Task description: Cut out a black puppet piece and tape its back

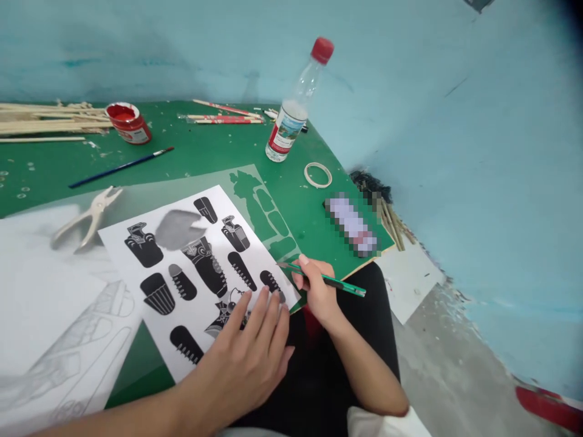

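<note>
The green table [218, 149] meets a pale blue wall [182, 48], with grey floor [437, 358] to the right. My right hand [317, 288] is closed round a slim green cutter [342, 284], its tip near the printed sheet [184, 315], where my left hand [248, 346] rests palm down, fingers slightly spread. That white sheet lies on the table, patterned with black shapes and one grey.

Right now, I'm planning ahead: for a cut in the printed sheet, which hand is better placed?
Likely the right hand: it holds the green cutter, blade end near the edge of the printed sheet, on which the left hand rests.
</note>
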`<move>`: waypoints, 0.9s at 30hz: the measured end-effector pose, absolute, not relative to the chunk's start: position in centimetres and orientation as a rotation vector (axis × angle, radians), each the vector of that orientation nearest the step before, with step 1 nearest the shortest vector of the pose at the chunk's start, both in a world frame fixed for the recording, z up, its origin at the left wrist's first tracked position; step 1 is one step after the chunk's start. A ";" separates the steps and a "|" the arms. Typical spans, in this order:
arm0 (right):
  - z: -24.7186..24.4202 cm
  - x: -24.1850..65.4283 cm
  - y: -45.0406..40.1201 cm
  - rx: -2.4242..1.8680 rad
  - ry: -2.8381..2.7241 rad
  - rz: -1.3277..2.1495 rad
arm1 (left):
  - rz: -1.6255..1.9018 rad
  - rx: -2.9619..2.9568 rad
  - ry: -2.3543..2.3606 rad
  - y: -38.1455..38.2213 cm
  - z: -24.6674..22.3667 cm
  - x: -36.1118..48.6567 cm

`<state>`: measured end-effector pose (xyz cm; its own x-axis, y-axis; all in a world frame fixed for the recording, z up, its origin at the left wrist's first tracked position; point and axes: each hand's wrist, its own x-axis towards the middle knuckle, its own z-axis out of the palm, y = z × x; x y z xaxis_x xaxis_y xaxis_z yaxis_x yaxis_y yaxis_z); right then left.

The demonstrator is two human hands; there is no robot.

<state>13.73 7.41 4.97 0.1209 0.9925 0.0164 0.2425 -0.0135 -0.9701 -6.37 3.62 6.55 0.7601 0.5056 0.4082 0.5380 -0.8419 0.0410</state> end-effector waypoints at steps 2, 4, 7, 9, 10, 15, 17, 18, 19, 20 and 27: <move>4.8 13.6 7.3 -1.433 -1.253 1.007 | -0.565 -2.882 -0.897 3.7 6.2 -6.5; 5.0 13.4 7.3 -1.422 -1.244 1.015 | -0.495 -2.893 -0.933 3.5 5.7 -6.4; 5.7 13.4 7.5 -1.393 -1.293 0.998 | -0.407 -2.857 -0.970 3.0 5.5 -6.1; 6.2 13.5 7.7 -1.374 -1.343 0.974 | -0.364 -2.830 -0.973 2.6 5.9 -6.1; 6.4 13.7 7.7 -1.366 -1.370 0.964 | -0.347 -2.827 -0.959 2.4 6.2 -6.3; 7.0 14.5 7.9 -1.314 -1.526 0.906 | -0.345 -2.888 -0.752 2.6 7.5 -9.0; 6.9 14.6 8.0 -1.287 -1.605 0.818 | -0.384 -2.936 -0.691 3.4 7.3 -10.3; 6.8 14.5 8.0 -1.271 -1.648 0.769 | -0.402 -2.963 -0.671 3.9 7.1 -10.8; 6.7 14.4 8.0 -1.258 -1.691 0.725 | -0.419 -2.989 -0.660 4.3 6.9 -11.2; 6.5 14.3 8.0 -1.250 -1.734 0.686 | -0.417 -3.018 -0.663 4.7 6.6 -11.6; 5.2 13.7 7.7 -1.295 -1.978 0.429 | -0.442 -3.088 -0.722 5.3 4.5 -12.6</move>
